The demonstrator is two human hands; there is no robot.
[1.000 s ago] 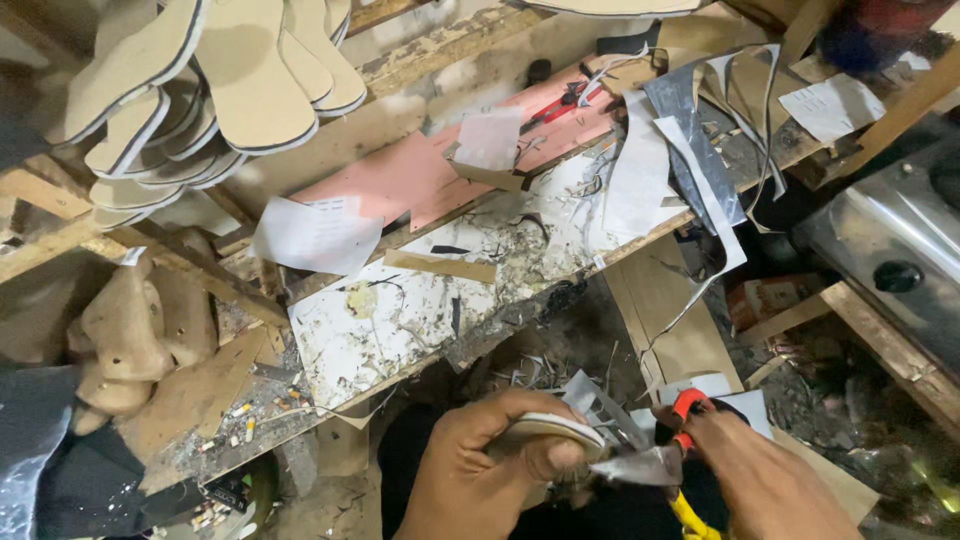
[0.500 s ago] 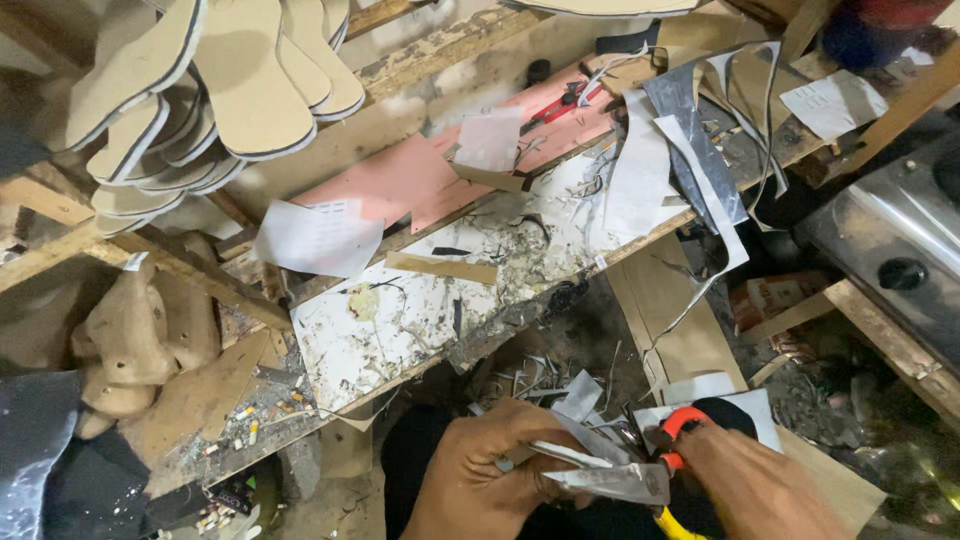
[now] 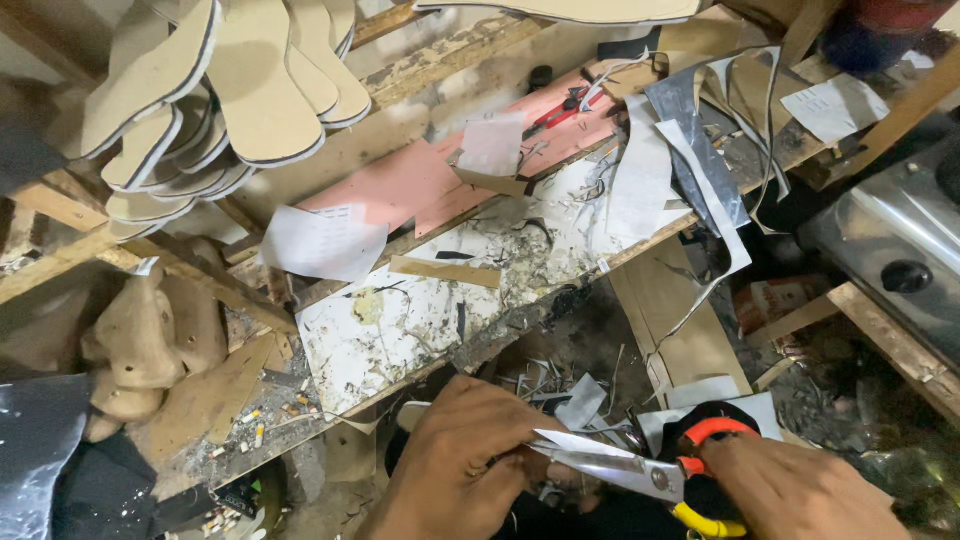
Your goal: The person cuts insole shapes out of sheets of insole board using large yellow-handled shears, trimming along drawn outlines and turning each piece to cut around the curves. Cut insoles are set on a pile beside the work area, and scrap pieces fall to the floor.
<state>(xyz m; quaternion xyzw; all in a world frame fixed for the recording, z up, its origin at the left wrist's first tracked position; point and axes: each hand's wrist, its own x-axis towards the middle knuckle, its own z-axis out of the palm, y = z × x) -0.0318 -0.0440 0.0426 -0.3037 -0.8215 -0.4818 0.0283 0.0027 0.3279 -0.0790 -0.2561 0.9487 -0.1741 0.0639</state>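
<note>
My left hand [image 3: 460, 465] is at the bottom centre, closed on a thin pale strip of sheet material [image 3: 575, 442] that pokes out to the right of its fingers. My right hand [image 3: 800, 490] at the bottom right grips scissors [image 3: 640, 470] with an orange upper loop and a yellow lower loop. The metal blades point left and are parted around the pale piece, close to my left fingers. Most of the piece is hidden under my left hand.
A stained white cutting board [image 3: 450, 290] lies on a slanted wooden bench [image 3: 90, 250]. Stacked tan insoles [image 3: 240, 90] hang at the top left. Pink sheet [image 3: 420, 180], red pliers [image 3: 555, 110], paper scraps and grey offcuts [image 3: 690, 140] litter the bench. A metal machine [image 3: 890, 240] stands on the right.
The curved pale piece that showed above my left hand is now mostly hidden. The scissors have moved left, and their blades now sit around the strip at my left fingers.
</note>
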